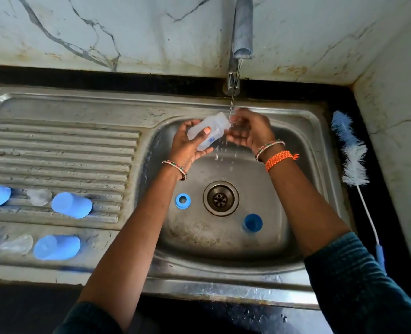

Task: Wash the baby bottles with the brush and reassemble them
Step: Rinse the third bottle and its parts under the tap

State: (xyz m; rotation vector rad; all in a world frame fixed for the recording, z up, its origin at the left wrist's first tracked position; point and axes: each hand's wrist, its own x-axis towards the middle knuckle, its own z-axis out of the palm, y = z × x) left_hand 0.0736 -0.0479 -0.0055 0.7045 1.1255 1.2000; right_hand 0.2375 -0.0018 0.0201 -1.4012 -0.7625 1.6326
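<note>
Under the tap (242, 27), left hand (187, 143) fingers grip bottle (208, 131); right hand (247, 128) cupped.

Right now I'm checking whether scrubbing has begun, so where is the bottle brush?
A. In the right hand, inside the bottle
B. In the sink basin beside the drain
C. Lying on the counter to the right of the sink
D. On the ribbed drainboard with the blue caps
C: the bottle brush lies on the dark counter right of the sink, untouched, while the left hand holds the bottle under the tap's stream.
</note>
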